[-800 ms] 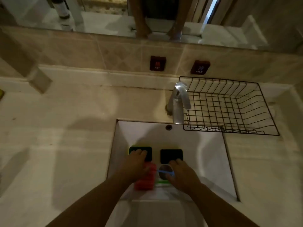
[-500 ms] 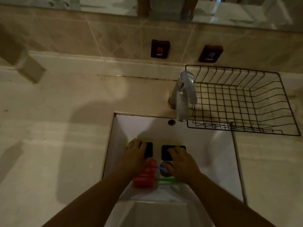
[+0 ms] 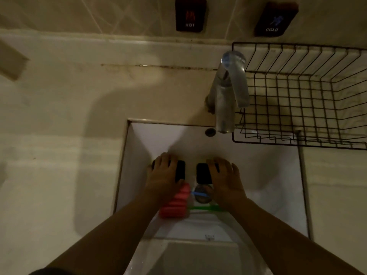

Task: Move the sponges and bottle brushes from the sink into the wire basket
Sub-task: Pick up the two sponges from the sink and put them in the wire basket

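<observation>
Black, flat rectangular sponges, one on the left [image 3: 179, 172] and one on the right [image 3: 203, 173], now lie under the fingers: both hands have slid forward from the red ribbed bottle brush [image 3: 174, 203] onto them. The left hand [image 3: 163, 175] and right hand [image 3: 225, 178] press down spread; whether they grip yet I cannot tell. So sponges likely go first. The black wire basket [image 3: 297, 92] stands empty on the bench, just right of the steel tap [image 3: 228, 92], which crowds the white sink [image 3: 278, 185] and the lifting path.
</observation>
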